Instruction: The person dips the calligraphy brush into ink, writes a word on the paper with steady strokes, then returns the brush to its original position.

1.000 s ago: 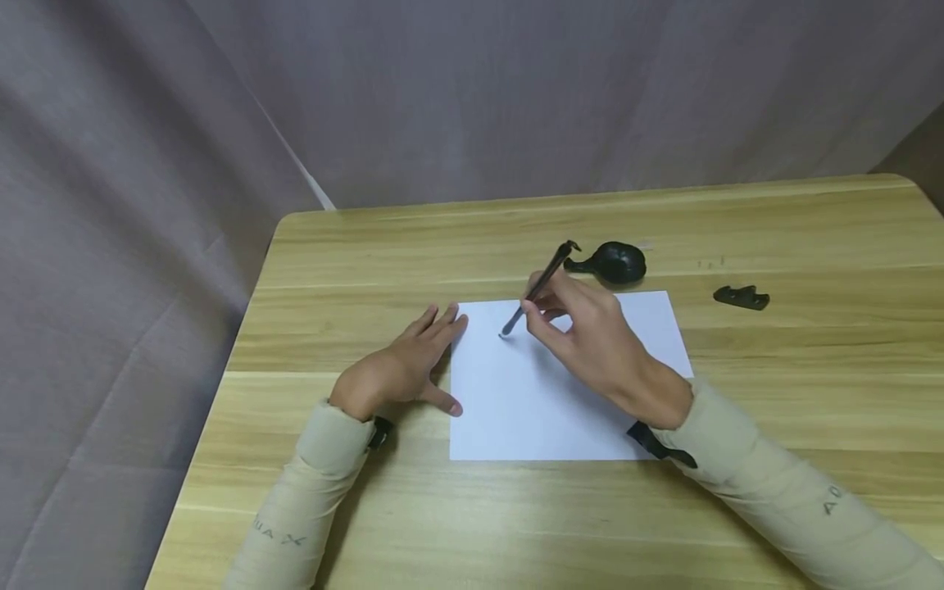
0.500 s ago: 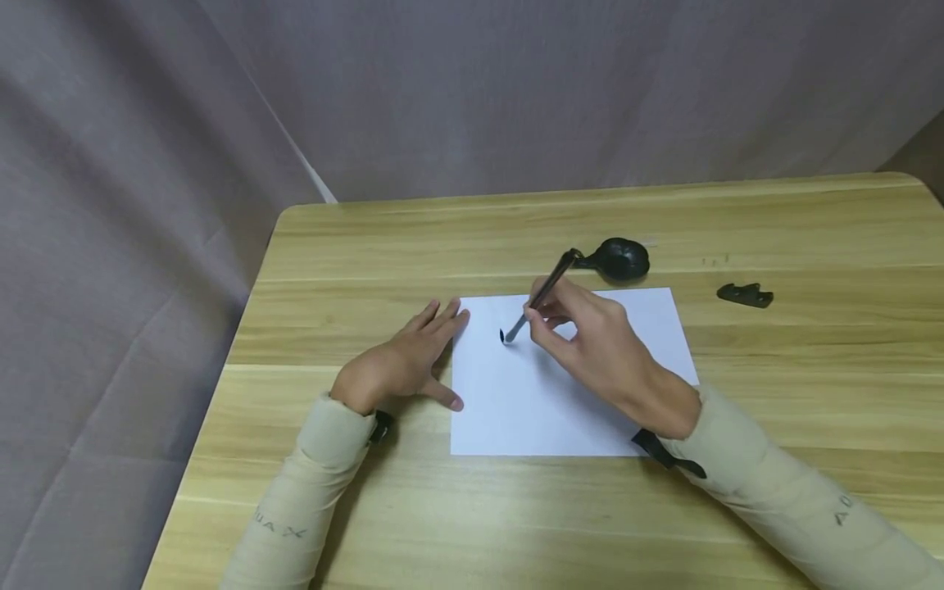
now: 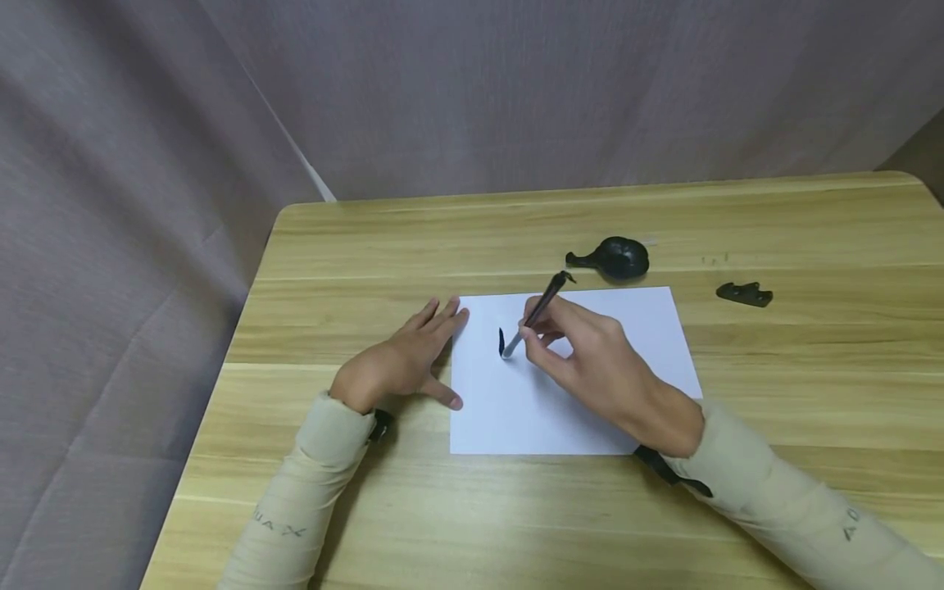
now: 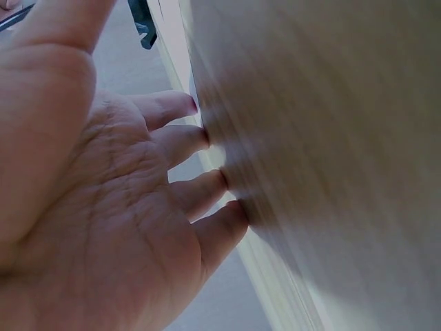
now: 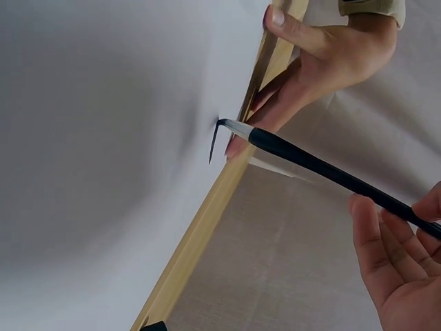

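Note:
My right hand (image 3: 601, 356) pinches a dark-handled writing brush (image 3: 547, 301) between thumb and fingers. The brush slants, with its tip on a white sheet of paper (image 3: 487, 422). A short black ink stroke (image 3: 501, 340) runs down to the tip, near the sheet's left side. In the right wrist view, the brush (image 5: 310, 162) has pale bristles with a black, bent tip. My left hand (image 3: 401, 360) lies at the paper's left edge with fingers spread, fingertips and thumb touching it. From the left wrist, the straight fingers (image 4: 182, 145) of that hand press down on the surface.
Behind the paper sits a black ink dish (image 3: 623, 258) with a short handle pointing left. Farther right lies a small dark brush rest (image 3: 745, 295) with a notched top. Everything is on a wooden table (image 3: 369, 254), with a grey curtain (image 3: 516, 90) beyond its far edge.
The brush tip has moved down the paper toward me, and a black stroke has appeared and lengthened behind it. My left hand has stayed at the paper's edge.

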Available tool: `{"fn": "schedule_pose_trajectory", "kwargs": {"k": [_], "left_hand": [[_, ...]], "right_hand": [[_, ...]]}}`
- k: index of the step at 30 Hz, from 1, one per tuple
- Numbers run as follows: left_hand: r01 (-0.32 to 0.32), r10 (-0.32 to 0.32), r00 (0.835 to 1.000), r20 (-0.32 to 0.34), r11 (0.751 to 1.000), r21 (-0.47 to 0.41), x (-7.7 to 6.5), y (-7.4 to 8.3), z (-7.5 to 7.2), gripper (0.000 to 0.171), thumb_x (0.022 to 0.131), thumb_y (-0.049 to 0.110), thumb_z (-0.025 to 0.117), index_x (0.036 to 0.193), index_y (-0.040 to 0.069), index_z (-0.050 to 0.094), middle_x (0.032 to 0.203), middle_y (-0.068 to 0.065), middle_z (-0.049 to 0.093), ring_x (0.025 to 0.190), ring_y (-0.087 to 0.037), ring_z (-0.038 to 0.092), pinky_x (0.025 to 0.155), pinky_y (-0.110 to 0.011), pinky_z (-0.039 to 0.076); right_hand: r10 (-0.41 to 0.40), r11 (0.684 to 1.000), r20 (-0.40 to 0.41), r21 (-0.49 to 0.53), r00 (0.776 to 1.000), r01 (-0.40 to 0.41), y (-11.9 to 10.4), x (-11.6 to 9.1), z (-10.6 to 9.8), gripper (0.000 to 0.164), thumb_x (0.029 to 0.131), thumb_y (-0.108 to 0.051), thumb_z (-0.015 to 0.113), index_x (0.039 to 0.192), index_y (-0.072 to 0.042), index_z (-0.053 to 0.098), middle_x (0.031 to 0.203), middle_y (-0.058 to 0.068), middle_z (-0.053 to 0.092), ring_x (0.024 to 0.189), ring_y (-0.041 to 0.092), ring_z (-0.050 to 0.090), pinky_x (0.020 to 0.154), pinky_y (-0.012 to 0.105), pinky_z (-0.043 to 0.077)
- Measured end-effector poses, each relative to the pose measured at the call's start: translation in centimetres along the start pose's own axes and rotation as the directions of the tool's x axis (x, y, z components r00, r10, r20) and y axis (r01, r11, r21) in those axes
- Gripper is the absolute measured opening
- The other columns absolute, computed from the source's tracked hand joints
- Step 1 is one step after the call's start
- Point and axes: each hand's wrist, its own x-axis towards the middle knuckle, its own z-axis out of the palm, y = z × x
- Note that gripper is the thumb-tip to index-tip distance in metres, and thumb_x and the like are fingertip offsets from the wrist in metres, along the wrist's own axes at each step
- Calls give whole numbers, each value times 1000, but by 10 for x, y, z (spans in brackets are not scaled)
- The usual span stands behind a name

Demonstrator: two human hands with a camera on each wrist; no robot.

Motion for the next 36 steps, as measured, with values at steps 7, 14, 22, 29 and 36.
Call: {"fn": "schedule_pose_trajectory", "kwargs": {"k": [7, 14, 22, 29, 36], "left_hand": [[-5, 5, 1000, 3, 1000, 13, -1, 0, -1, 134, 76, 52, 91, 172, 17, 3, 177, -2, -13, 162, -31, -14, 131, -54, 11], [-7, 7, 1000, 2, 1000, 16, -1, 0, -1, 135, 76, 52, 91, 172, 17, 3, 177, -3, -12, 163, -32, -13, 130, -55, 12], [2, -2, 1000, 11, 1000, 15, 0, 0, -1, 135, 76, 52, 91, 172, 19, 2, 177, -1, -13, 162, -29, -15, 131, -54, 11], [4, -4, 1000, 13, 1000, 7, 0, 0, -1, 135, 76, 51, 91, 172, 19, 1, 177, 0, -15, 162, -29, -16, 131, -54, 11], [-5, 5, 1000, 21, 1000, 1, -1, 0, -1, 135, 76, 51, 91, 172, 18, 1, 177, -2, -14, 162, -30, -15, 131, -55, 9]], "right_hand": [[-1, 1000, 21, 9, 1000, 1, -6, -3, 0, 20, 92, 5, 74, 110, 2, 66, 97, 6, 76, 87, 15, 76, 76, 26, 63], [-2, 1000, 29, 19, 1000, 1, -10, -4, 0, 21, 92, 7, 73, 111, 3, 67, 95, 6, 75, 85, 15, 76, 75, 25, 63], [-22, 1000, 7, -7, 1000, 22, -12, -1, -6, 19, 92, 4, 74, 109, 0, 66, 96, 4, 76, 85, 14, 76, 76, 25, 63], [-119, 993, -117, -23, 986, 117, -12, 15, -18, 21, 88, 8, 74, 106, 3, 64, 95, 8, 76, 81, 17, 77, 74, 24, 62], [-118, 993, -144, -25, 983, 115, -7, 24, -21, 18, 91, 7, 72, 107, 5, 64, 96, 14, 74, 82, 19, 77, 77, 21, 61]]}}
